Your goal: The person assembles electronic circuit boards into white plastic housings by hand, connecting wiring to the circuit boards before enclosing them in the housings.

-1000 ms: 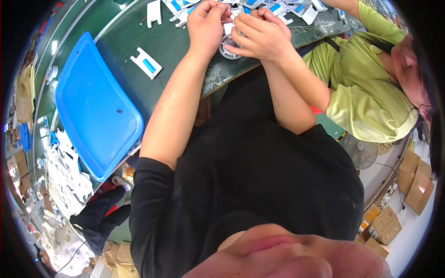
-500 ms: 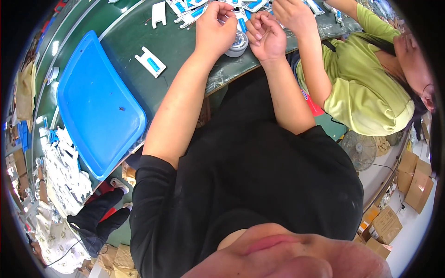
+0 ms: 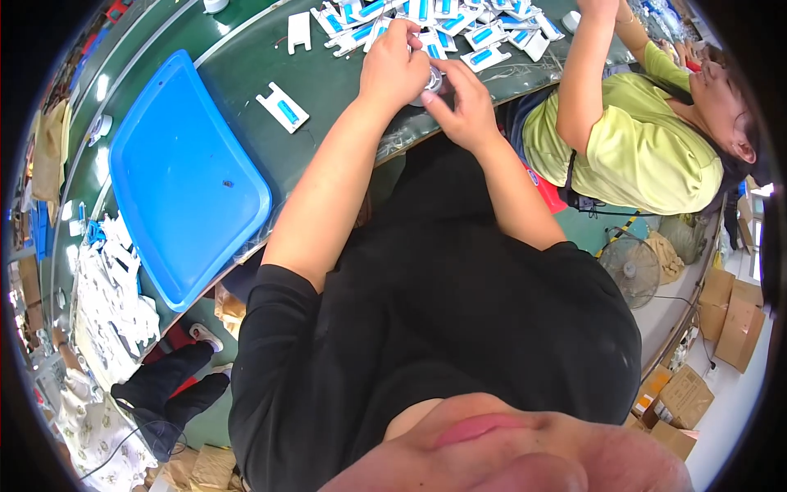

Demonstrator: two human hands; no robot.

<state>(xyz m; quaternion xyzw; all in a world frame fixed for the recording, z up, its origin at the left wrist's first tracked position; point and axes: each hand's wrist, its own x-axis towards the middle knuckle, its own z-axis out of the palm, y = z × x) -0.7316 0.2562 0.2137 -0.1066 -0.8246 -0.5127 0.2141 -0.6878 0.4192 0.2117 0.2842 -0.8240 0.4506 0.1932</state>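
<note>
My left hand (image 3: 395, 72) is closed, its fingertips pinched together above the table edge; what they pinch, if anything, is too small to make out. Close beside it, my right hand (image 3: 466, 107) curls thumb and fingers around a round grey roll, seemingly tape (image 3: 433, 80), which the hands partly cover. Just beyond my fingers lies a heap of white plastic pieces with blue cylinders (image 3: 484, 37). One similar white piece with a blue cylinder (image 3: 284, 108) rests alone to the left of my left forearm. A plain white piece (image 3: 299, 33) lies farther back.
A large blue tray (image 3: 184, 189) occupies the table's left side. Past its near end is a pile of white parts (image 3: 115, 303). A co-worker in a green shirt (image 3: 631, 148) sits close on my right, arms over the table. Behind are a fan (image 3: 630, 269) and cardboard boxes (image 3: 684, 396).
My right hand has turned and moved in from beside the roll to around it. My left hand stays close by, still closed. The co-worker's near hand has moved away to the right.
</note>
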